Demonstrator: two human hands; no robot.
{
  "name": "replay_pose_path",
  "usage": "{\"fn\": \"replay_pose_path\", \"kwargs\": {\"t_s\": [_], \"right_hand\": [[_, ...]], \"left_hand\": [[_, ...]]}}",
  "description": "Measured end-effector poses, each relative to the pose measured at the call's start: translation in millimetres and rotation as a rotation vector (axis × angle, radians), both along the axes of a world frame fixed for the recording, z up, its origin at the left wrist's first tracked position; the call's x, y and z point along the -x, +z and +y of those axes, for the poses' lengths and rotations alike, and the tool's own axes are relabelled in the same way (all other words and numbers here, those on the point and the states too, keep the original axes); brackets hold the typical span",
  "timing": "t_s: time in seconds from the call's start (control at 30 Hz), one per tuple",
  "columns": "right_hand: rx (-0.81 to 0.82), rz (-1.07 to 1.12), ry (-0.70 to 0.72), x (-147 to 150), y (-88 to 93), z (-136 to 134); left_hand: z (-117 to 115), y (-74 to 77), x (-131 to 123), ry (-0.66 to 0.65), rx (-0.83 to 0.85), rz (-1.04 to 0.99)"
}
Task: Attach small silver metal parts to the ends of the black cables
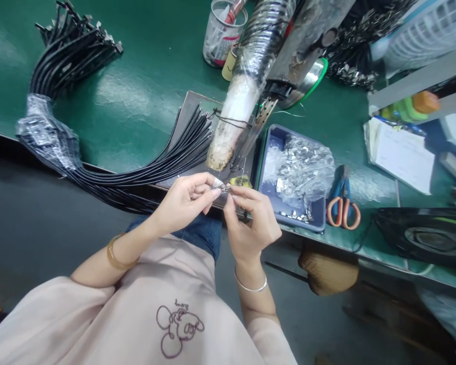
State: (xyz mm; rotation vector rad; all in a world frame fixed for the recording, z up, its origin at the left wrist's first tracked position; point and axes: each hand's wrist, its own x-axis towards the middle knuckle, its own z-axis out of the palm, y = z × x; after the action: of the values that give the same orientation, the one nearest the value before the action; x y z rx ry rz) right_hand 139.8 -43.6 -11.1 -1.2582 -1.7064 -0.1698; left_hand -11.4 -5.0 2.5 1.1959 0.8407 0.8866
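My left hand (188, 199) and my right hand (253, 213) meet at the front edge of the bench. Both are closed in a pinch on a small shiny metal connector (225, 189), whose details are mostly covered by the fingertips. To the left, a bundle of black cables (137, 177) lies with its loose ends on a dark board (182, 121). Just behind my fingers is a yellow sponge (240, 181), beneath a soldering iron's thin metal tip. A blue-grey tray (319, 223) right of my hands holds a plastic bag of small metal connector parts (304, 167).
A wrapped extraction hose (247, 86) hangs down close above my hands. Orange-handled pliers (343, 203) lie right of the tray, with a notepad (401, 152) beyond. A clear cup (224, 35) stands at the back. A black fan-like device (425, 235) sits at the right edge.
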Motion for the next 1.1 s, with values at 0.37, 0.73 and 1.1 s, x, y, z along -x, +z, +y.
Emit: {"fn": "replay_pose_path", "kwargs": {"t_s": [0.37,0.73,1.1], "right_hand": [[0.017,0.028,-0.019,1.5,0.6,5.3],[0.005,-0.049,0.020,0.3,0.9,0.5],[0.308,0.196,-0.059,-13.5,10.6,-17.6]], "left_hand": [[0.9,1.6,-1.9,0.040,-0.023,0.067],[5.2,0.2,0.1,-0.028,0.071,0.021],[-5.1,-1.7,-2.9,0.064,-0.084,0.131]]}}
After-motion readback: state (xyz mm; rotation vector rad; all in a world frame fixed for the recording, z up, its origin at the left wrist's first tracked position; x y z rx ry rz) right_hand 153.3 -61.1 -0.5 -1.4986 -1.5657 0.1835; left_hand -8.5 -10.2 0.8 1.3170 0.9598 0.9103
